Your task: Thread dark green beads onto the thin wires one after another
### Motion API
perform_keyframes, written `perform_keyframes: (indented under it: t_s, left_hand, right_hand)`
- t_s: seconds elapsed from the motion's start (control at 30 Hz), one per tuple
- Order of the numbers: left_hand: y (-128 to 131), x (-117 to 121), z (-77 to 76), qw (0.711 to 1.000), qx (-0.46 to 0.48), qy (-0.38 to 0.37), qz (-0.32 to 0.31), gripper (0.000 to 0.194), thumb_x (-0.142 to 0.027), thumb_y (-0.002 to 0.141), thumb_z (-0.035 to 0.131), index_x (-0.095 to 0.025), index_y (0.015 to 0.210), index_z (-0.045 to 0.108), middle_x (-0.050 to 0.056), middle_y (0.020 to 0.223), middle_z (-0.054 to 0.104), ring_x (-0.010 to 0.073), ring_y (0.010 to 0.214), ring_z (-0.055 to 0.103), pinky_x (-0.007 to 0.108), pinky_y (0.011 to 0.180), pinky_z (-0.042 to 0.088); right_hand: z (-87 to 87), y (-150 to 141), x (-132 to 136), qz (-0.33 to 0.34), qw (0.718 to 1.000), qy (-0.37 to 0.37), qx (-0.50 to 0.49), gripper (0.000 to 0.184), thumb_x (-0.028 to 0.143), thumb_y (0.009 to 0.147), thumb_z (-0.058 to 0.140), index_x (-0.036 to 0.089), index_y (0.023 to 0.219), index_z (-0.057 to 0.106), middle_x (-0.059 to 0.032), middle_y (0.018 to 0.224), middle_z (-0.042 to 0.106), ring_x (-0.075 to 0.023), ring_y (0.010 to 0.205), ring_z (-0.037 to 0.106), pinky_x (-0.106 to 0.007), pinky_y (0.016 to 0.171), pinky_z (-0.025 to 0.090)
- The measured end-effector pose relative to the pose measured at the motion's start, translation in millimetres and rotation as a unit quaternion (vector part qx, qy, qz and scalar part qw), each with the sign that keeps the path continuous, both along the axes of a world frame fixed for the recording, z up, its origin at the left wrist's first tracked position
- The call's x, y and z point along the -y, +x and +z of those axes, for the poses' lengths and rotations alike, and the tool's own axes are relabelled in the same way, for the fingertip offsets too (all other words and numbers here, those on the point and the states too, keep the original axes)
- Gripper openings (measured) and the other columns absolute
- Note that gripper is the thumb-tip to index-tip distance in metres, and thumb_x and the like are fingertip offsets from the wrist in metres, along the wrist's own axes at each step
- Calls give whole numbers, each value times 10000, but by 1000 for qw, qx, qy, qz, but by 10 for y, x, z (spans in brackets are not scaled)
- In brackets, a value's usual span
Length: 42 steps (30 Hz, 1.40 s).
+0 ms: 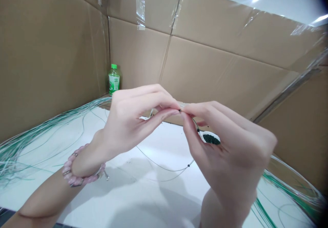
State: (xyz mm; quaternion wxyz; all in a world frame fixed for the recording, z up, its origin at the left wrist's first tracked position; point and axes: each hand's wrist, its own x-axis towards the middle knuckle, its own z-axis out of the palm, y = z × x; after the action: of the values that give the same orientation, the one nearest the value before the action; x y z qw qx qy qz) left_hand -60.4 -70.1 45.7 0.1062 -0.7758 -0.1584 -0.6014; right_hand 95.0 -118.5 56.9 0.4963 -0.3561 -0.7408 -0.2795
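My left hand [138, 115], with a pink bead bracelet [70, 176] on its wrist, and my right hand [228, 142] meet fingertip to fingertip above the white table. Both pinch a thin wire [159, 166] with a tiny dark piece at the meeting point. From there the wire hangs in a loop below my hands. A small black bead-like piece [189, 165] sits on its lower right part, and another dark piece [197, 130] is close to my right fingers. Behind my right hand, a white dish holding dark green bits [211, 139] is partly hidden.
Long green and white wires [51, 122] lie in a bundle along the left side. More coiled wires [289, 190] are at the right. A green-capped bottle [114, 80] stands in the back left corner. Taped cardboard walls [217, 50] enclose the white table [143, 194].
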Motion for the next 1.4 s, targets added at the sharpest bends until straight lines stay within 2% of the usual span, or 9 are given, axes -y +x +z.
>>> perform_keyframes:
  t_s: [0.23, 0.43, 0.63, 0.87, 1.03, 1.13, 1.23, 1.3, 1.4]
  left_hand:
    - [2, -34, -15, 998, 47, -19, -34, 92, -91, 736, 714, -162, 733, 657, -34, 679, 659, 69, 616, 585, 179, 518, 465]
    - [15, -38, -13, 982, 63, -140, -114, 82, -106, 786, 662, -184, 759, 661, -23, 721, 669, 82, 659, 607, 170, 556, 519]
    - [23, -29, -9, 972, 82, -180, -123, 51, -133, 776, 683, -180, 791, 669, -14, 740, 678, 88, 676, 628, 164, 593, 553]
    - [3, -8, 5, 969, 51, -192, -145, 62, -123, 780, 679, -185, 782, 677, -27, 742, 689, 80, 669, 635, 160, 582, 541]
    - [10, 6, -3, 972, 57, -181, -141, 73, -107, 769, 679, -177, 756, 664, -29, 712, 671, 81, 645, 623, 168, 563, 533]
    - [10, -23, -14, 975, 64, -178, -117, 91, -95, 759, 679, -184, 752, 659, -33, 702, 667, 84, 641, 616, 167, 556, 529]
    - [17, -77, -36, 979, 61, -168, -97, 99, -91, 754, 673, -188, 745, 653, -37, 685, 656, 79, 628, 602, 162, 551, 525]
    - [40, -101, -58, 981, 57, -163, -86, 81, -113, 756, 674, -189, 736, 655, -36, 673, 652, 83, 616, 601, 169, 546, 527]
    - [95, -100, -90, 978, 49, -178, -96, 43, -158, 767, 677, -187, 737, 666, -26, 676, 663, 97, 612, 618, 184, 540, 536]
  right_hand:
    - [-56, 69, -127, 115, 989, -36, -83, 164, 55, 757, 684, 212, 763, 638, 63, 664, 659, -71, 595, 601, -176, 563, 504]
    - [-68, 93, -146, 205, 966, -73, -138, 244, 13, 709, 700, 237, 797, 664, 54, 679, 652, -104, 589, 572, -220, 534, 522]
    - [-43, 92, -127, 188, 970, -85, -128, 269, 53, 739, 691, 300, 843, 669, 63, 716, 674, -122, 579, 596, -260, 507, 527]
    - [-63, 88, -156, 219, 961, -95, -138, 280, 43, 721, 708, 277, 874, 681, 67, 745, 687, -103, 645, 634, -196, 568, 574]
    - [-56, 95, -172, 220, 951, -173, -130, 159, 99, 757, 679, 223, 855, 689, 54, 779, 701, -102, 669, 651, -225, 653, 607]
    - [-22, 176, -181, 176, 956, -217, -94, 109, 113, 752, 649, 211, 783, 682, 34, 732, 691, -107, 591, 620, -238, 583, 594]
    - [14, 285, -191, 135, 952, -272, -46, 84, 156, 715, 684, 218, 771, 699, 33, 719, 696, -135, 633, 655, -248, 577, 596]
    - [28, 322, -198, 131, 951, -275, -55, 107, 195, 715, 711, 229, 817, 711, 34, 773, 715, -145, 695, 681, -247, 605, 602]
    - [30, 302, -213, 176, 947, -252, -89, 93, 171, 762, 685, 239, 819, 712, 47, 783, 720, -120, 692, 679, -224, 641, 598]
